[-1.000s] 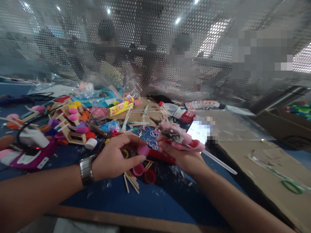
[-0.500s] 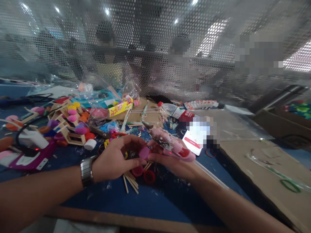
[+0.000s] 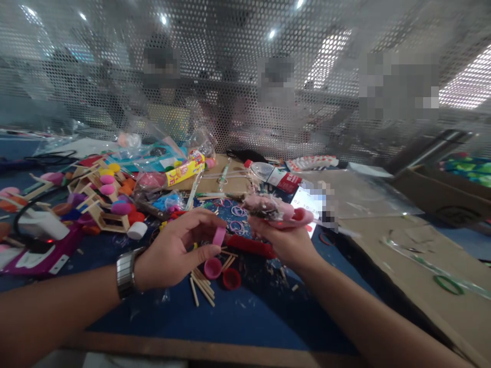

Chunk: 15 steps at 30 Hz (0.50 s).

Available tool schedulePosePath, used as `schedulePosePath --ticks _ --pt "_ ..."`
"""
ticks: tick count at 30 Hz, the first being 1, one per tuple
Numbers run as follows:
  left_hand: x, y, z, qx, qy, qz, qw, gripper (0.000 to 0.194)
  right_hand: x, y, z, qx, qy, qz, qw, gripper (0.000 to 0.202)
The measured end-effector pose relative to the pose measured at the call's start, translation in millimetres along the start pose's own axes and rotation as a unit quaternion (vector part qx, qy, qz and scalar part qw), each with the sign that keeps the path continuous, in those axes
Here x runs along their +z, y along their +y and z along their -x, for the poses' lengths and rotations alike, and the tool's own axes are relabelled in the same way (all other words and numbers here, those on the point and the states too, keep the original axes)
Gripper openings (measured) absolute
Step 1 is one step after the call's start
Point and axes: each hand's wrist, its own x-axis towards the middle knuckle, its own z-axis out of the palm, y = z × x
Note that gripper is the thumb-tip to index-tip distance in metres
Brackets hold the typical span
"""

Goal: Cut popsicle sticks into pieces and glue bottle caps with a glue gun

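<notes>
Between the fingertips and thumb of my left hand [image 3: 172,248] is a pink bottle cap [image 3: 219,236]. My right hand [image 3: 287,243] is wrapped round a pink glue gun [image 3: 286,210], whose front part is coated with whitish, dirty residue. The two hands are apart. A red strip-like object [image 3: 251,247] lies between them on the blue table. Below my left fingertips sit a pink cap [image 3: 213,268] and a red cap [image 3: 231,279], both with the hollow side up, beside several thin wooden sticks [image 3: 202,288].
Wooden frames [image 3: 109,217] and colourful caps crowd the left, near a purple power strip [image 3: 42,250]. A plastic bottle [image 3: 282,179] and a lit phone [image 3: 305,199] lie behind my right hand. Cardboard [image 3: 422,250] covers the right side. A perforated metal screen [image 3: 230,76] stands behind.
My hands have moved apart. My right hand with the glue gun has shifted right, away from the pink cap. The cap in my left hand has turned edge-on, and the red object now shows.
</notes>
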Motion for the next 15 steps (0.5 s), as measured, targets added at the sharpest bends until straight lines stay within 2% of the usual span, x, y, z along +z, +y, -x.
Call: schedulePosePath --ticks 3,7,11,15 --pt "-0.6 -0.8 0.3 -0.029 0.014 0.025 0.999 0.032 -0.6 0.7 -1.0 0.014 0.026 -0.045 0.999 0.024" --pt "-0.9 1.9 -0.3 -0.06 0.014 0.047 0.997 0.033 -0.9 -2.1 -2.8 -0.008 0.025 -0.047 0.999 0.02" --pt "-2.4 3.2 -0.6 -0.05 0.043 0.009 0.998 0.033 -1.8 -2.3 -3.0 -0.047 0.024 -0.043 0.998 0.013" --pt "-3.8 2.0 -0.1 -0.053 0.074 -0.002 0.996 0.035 -2.7 -1.6 -1.2 -0.046 0.026 -0.021 0.998 0.01"
